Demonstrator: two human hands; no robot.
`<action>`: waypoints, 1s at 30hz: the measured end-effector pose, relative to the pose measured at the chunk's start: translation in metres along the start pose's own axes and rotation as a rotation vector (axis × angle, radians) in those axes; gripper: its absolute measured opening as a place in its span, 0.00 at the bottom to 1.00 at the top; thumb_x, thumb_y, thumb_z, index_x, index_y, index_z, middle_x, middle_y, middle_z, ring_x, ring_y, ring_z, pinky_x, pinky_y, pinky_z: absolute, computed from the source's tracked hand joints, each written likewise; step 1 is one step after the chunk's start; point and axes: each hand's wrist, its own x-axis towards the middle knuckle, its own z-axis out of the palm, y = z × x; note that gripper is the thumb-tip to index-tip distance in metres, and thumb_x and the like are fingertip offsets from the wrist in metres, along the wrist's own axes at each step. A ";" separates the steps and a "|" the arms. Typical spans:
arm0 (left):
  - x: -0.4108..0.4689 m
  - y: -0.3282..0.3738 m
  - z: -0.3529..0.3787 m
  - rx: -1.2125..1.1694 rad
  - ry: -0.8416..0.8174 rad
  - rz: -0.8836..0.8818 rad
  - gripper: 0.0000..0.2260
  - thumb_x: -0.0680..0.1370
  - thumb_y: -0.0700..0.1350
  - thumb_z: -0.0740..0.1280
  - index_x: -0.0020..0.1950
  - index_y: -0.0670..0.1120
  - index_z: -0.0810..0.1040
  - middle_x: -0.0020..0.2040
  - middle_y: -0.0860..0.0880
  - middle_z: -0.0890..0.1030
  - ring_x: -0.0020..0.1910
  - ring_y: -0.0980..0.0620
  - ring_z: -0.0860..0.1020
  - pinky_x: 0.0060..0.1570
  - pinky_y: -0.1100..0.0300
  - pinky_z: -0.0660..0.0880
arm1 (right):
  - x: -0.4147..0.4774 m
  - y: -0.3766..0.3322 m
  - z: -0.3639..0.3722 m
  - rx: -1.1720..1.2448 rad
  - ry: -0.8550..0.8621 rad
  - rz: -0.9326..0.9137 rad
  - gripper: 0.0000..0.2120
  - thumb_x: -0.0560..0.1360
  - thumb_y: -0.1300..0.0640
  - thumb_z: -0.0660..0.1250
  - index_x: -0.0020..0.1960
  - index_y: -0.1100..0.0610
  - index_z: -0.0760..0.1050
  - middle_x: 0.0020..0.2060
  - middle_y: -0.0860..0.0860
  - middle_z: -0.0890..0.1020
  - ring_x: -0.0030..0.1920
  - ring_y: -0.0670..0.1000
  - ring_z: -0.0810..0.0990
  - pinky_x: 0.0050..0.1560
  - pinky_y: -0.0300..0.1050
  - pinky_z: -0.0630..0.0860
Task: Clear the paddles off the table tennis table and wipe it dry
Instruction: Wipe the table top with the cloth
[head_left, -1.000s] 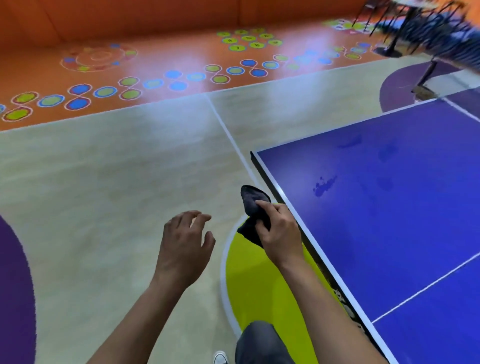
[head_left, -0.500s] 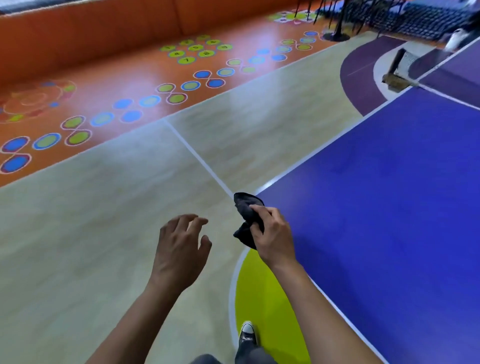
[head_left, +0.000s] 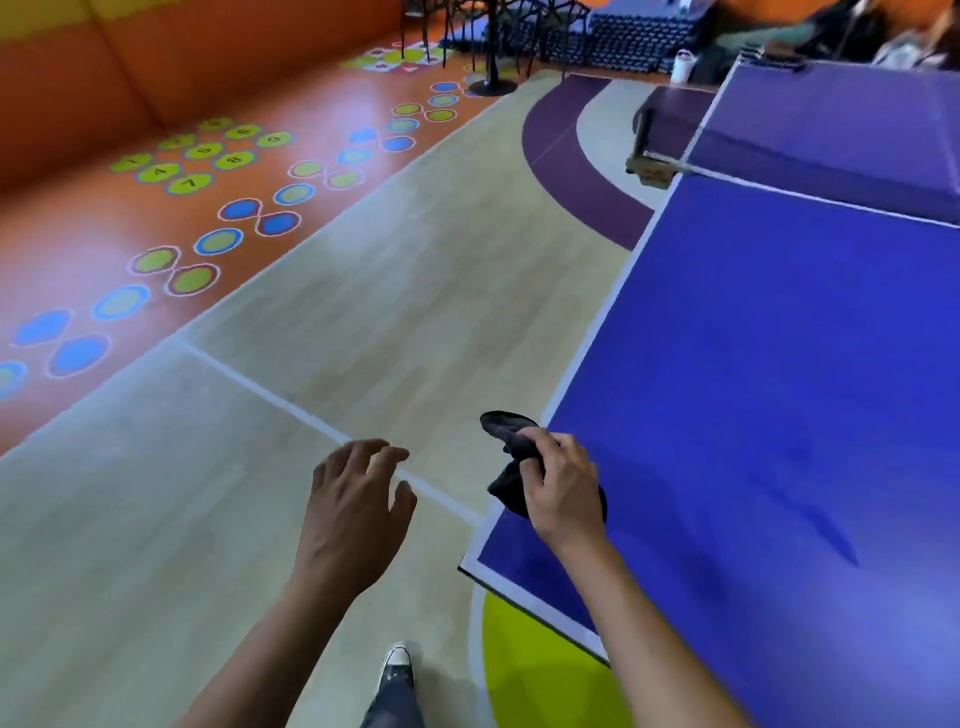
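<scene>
Our right hand (head_left: 563, 493) grips a dark cloth (head_left: 506, 434), fingers curled round its bunched middle; one end sticks up past the knuckles, the other hangs below them; hand and cloth sit over the near left corner of the blue table (head_left: 753, 338), though we cannot tell whether the cloth touches it. Our left hand (head_left: 353, 499) hovers just beside, over the wooden floor (head_left: 322, 322), fingers loosely spread and holding nothing. Darker streaks (head_left: 815, 504) mark the table to the right; the net (head_left: 831, 174) crosses it farther off; a shoe (head_left: 397, 667) shows below.
</scene>
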 end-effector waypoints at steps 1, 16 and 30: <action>0.017 -0.005 0.002 -0.002 -0.019 0.041 0.14 0.78 0.46 0.69 0.64 0.48 0.80 0.63 0.48 0.79 0.66 0.42 0.72 0.67 0.48 0.66 | 0.008 0.000 0.002 0.001 0.029 0.039 0.15 0.83 0.55 0.61 0.67 0.50 0.76 0.60 0.52 0.78 0.60 0.55 0.74 0.62 0.53 0.68; 0.175 0.111 0.103 -0.060 -0.380 0.986 0.19 0.75 0.52 0.57 0.57 0.48 0.83 0.57 0.48 0.81 0.58 0.41 0.79 0.58 0.46 0.75 | -0.030 0.092 -0.034 -0.014 0.724 0.914 0.21 0.78 0.53 0.50 0.60 0.55 0.79 0.56 0.57 0.80 0.54 0.63 0.76 0.55 0.57 0.71; 0.211 0.175 0.205 0.124 -0.646 1.580 0.17 0.72 0.52 0.57 0.50 0.50 0.84 0.49 0.52 0.82 0.50 0.46 0.82 0.52 0.53 0.76 | -0.064 0.112 0.000 -0.229 0.859 1.468 0.28 0.78 0.48 0.43 0.58 0.56 0.79 0.48 0.59 0.80 0.48 0.64 0.77 0.49 0.58 0.71</action>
